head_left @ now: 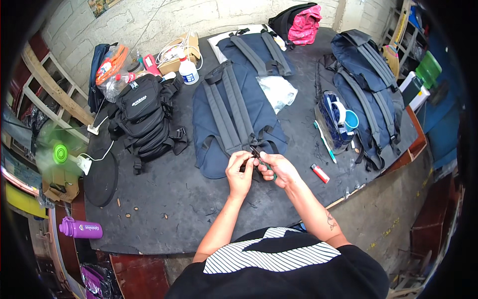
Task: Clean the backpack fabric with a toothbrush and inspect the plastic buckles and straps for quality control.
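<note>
A navy backpack (203, 112) with two dark grey shoulder straps lies flat on the dark table, straps up. At its near edge my left hand (240, 172) is closed, thumb and fingers pinching the end of a dark strap (256, 153). Close beside it, my right hand (280, 169) is wrapped round a small green-handled tool (275, 176), perhaps snips; its dark tip meets the strap by my left fingertips. Fingers hide most of the tool and the strap end.
Black bags (144, 109) sit at left, more navy backpacks (366, 89) at right. A red lighter (320, 173), a toothbrush (326, 142) and a clear pouch (336, 124) lie right of my hands. A spray bottle (188, 72) stands behind; a purple bottle (82, 228) is at the left edge.
</note>
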The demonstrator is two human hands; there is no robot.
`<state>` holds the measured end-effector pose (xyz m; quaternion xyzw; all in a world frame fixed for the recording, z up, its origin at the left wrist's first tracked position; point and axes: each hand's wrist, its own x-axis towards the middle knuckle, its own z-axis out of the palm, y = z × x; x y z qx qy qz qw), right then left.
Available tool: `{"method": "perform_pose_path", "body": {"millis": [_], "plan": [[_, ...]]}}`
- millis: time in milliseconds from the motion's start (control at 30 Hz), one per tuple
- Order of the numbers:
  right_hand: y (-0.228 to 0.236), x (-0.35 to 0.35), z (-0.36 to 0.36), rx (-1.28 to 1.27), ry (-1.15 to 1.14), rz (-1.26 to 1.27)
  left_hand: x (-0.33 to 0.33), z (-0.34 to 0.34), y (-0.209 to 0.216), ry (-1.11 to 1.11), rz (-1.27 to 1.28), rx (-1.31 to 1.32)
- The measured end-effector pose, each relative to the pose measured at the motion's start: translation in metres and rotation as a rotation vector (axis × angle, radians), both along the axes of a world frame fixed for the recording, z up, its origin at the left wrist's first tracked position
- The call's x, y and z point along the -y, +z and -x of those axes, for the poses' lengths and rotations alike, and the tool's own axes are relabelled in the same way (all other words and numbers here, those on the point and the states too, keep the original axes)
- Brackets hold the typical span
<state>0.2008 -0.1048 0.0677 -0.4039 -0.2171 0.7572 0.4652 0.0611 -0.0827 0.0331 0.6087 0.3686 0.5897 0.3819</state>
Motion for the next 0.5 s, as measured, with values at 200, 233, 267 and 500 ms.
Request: {"method": "perform_pose_path", "body": {"millis": [200, 233, 267, 500], "plan": [[-0.008, 0.002, 0.003, -0.113, 0.003, -0.035, -0.004, 0.004, 0.002, 0.205, -0.437, -0.299], [-0.01, 0.002, 0.002, -0.209, 0.02, 0.01, -0.005, 0.005, 0.001, 0.22, -0.486, -0.314], [-0.011, 0.003, 0.002, -0.305, 0.036, 0.055, -0.005, 0.005, 0.001, 0.219, -0.485, -0.313], [-0.002, 0.012, 0.001, -0.059, 0.008, 0.003, -0.005, 0.004, -0.003, 0.227, -0.535, -0.3]]}}
